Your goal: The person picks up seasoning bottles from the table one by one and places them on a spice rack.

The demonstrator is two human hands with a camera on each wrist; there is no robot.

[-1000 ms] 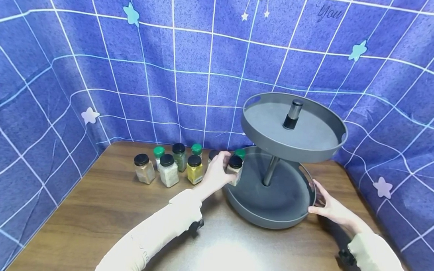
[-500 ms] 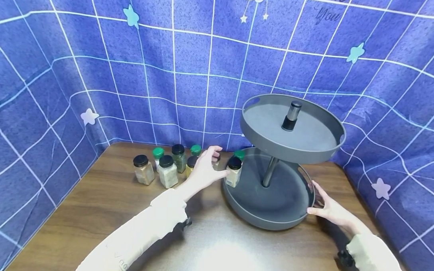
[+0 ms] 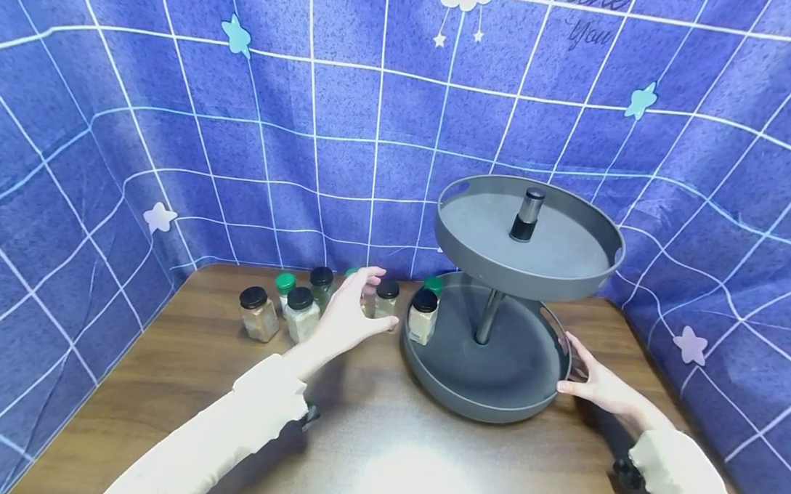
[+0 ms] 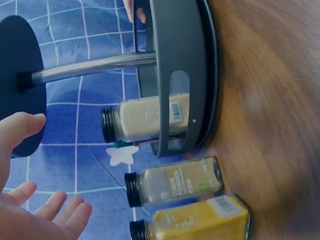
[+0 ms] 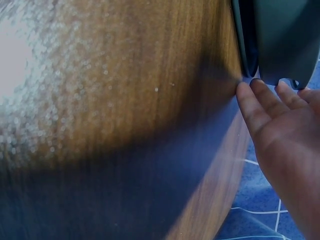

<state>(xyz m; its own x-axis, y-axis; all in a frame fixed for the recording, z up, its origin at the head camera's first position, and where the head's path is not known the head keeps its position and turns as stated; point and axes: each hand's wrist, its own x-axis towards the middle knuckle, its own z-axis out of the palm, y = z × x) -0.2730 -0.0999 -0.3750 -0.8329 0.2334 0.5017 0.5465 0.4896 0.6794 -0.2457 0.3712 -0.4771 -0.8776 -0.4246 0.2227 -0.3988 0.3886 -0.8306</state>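
Note:
My left hand [image 3: 341, 318] hangs over the spice jars with thumb and fingers spread, holding nothing. Just beyond its fingertips stands a black-capped spice jar [image 3: 386, 305], upright on the table, with a yellow jar [image 4: 200, 220] beside it in the left wrist view. On the lower tray [image 3: 476, 384] of a grey two-tier turntable, a black-capped jar of pale powder [image 3: 422, 326] stands at the left rim. Behind it shows the green cap [image 3: 433, 284] of another jar. My right hand [image 3: 600, 388] rests its fairly straight fingers and thumb against the lower tray's right side, near the handle cutout.
Left of my hand stand several more jars, among them a black-capped brown one [image 3: 259, 316] and a white one [image 3: 302, 316]. The turntable's upper tray [image 3: 566, 238] overhangs the lower one around a metal post [image 3: 490, 316]. A blue gridded curtain [image 3: 241, 162] borders the wooden table.
My left hand has let go of the pale-powder jar at the lower tray's left rim and moved left over the table jars, its fingers spreading. The right hand stays at the tray.

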